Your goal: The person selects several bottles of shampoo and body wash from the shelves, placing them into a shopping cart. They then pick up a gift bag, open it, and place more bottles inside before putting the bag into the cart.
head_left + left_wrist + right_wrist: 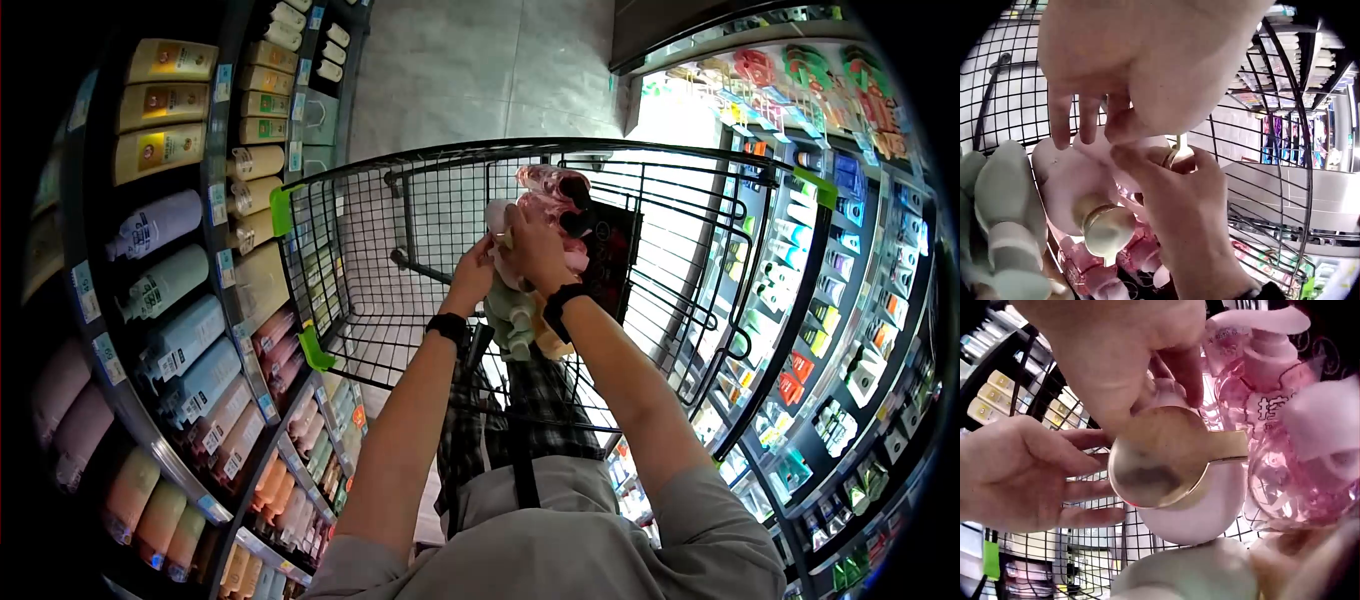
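My right hand [537, 250] reaches into the shopping cart and grips a pale pink pump bottle near its gold-coloured neck [1179, 159]. A second pale pink bottle [1063, 181] with a gold pump head [1160, 459] stands close beside it. My left hand [1029, 469] has its fingers extended, their tips right at the pale pink bottles. Pale green pump bottles [512, 315] are nearest my body. Clear pink pump bottles [1266, 406] stand on the far side of the hands.
The black wire cart [380, 240] has green corner pieces [316, 346]. A dark box [612, 250] is at the cart's right. Shelves of bottles [185, 370] line the left side, and a lit shelf of small packages [840, 330] runs along the right. Grey floor [460, 80] lies ahead.
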A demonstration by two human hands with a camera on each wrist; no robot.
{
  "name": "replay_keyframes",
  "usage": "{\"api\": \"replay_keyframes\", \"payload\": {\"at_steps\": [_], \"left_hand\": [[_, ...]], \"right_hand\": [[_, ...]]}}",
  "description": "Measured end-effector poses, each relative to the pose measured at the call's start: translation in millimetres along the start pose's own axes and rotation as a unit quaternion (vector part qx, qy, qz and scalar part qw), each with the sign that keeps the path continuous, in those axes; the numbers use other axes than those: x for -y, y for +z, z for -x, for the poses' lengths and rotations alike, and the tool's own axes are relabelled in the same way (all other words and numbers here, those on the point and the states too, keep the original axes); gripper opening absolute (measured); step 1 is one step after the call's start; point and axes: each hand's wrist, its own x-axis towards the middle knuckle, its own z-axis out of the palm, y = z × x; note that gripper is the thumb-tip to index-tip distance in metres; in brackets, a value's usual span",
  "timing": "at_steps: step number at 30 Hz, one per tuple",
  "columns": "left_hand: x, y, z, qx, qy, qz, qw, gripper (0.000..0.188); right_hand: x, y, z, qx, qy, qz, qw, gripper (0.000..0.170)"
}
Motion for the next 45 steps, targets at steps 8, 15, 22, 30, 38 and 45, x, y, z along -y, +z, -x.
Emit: {"api": "replay_keyframes", "payload": {"at_steps": [8,15,22,30,38,45], "left_hand": [[26,5,-7,-0.011,0.058,-0.016,0.998,0.054],[-12,5,18,-0.015,0.024,-0.089,0.996,0.056],[12,-4,47,-0.102,0.179,-0.211,0.956,0.042],[0,-69,169,-0.1,0.067,-0.087,0.989,0.038],[82,-124,270,-0.223,0.162,0.001,0.961,0.036],[69,-188,422,-0.37,0.319,0.003,0.873,0.033]], "right_hand": [[-3,6,-2,0.002,-0.027,0.116,0.993,0.042],[13,-9,7,0.051,0.011,0.1,0.994,0.041],[23,-30,26,-0.013,-0.038,0.079,0.996,0.046],[18,-57,71,-0.134,0.058,-0.305,0.941,0.044],[150,-41,128,-0.08,-0.101,-0.211,0.969,0.041],[330,20,188,0.131,-0.205,-0.39,0.888,0.043]]}}
